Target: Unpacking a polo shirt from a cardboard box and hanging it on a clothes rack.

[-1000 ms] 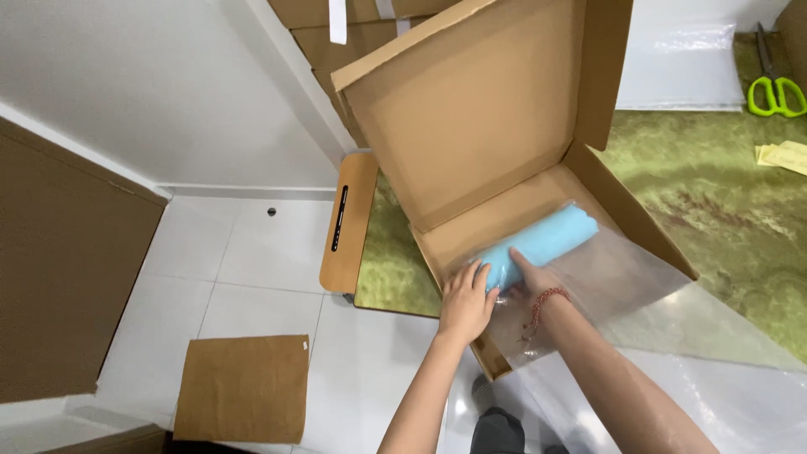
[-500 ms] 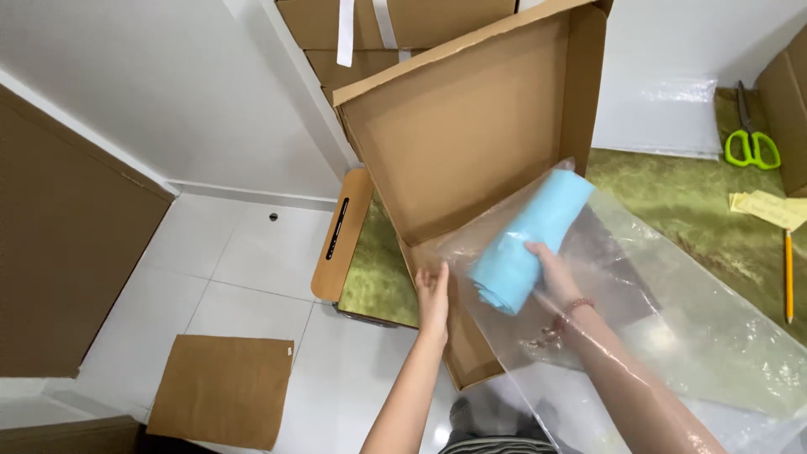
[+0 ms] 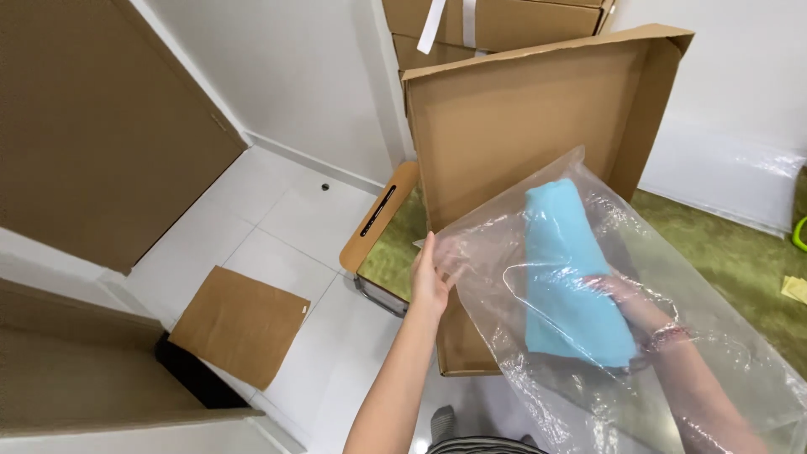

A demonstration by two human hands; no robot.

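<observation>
While lifted above the open cardboard box (image 3: 538, 143), held a clear plastic bag (image 3: 588, 336) between both hands. Left hand (image 3: 430, 282) pinched the bag's near left edge, thumb and fingers closed flat on the film at its mouth. Right hand (image 3: 626, 303) reached inside the bag, seen only through the plastic, curled around the lower part of a folded light-blue cloth (image 3: 572, 269); cannot tell how tightly the fingers closed, since creases and glare blurred them. Lay tilted inside the bag, that cloth, upper end pointing away toward the box's raised lid, lower end resting against the right palm and wrist. Judged soft and light: folded fabric, likely to sag or unroll if gripped at one end, better taken around the middle of the fold. Judged thin, slippery and floppy, the bag; likely to collapse unless kept open at the rim, and best pinched at an edge as done by the left hand. Just beyond the left hand, a green-topped table (image 3: 395, 244) with a rounded wooden end piece carrying the box. Below and left of the left hand, a flat cardboard sheet (image 3: 239, 324) on the white tiled floor (image 3: 277, 219). Farther left, a large brown panel (image 3: 101, 126). Beyond the right hand, a green mat (image 3: 740, 261) and more clear plastic against the wall.
</observation>
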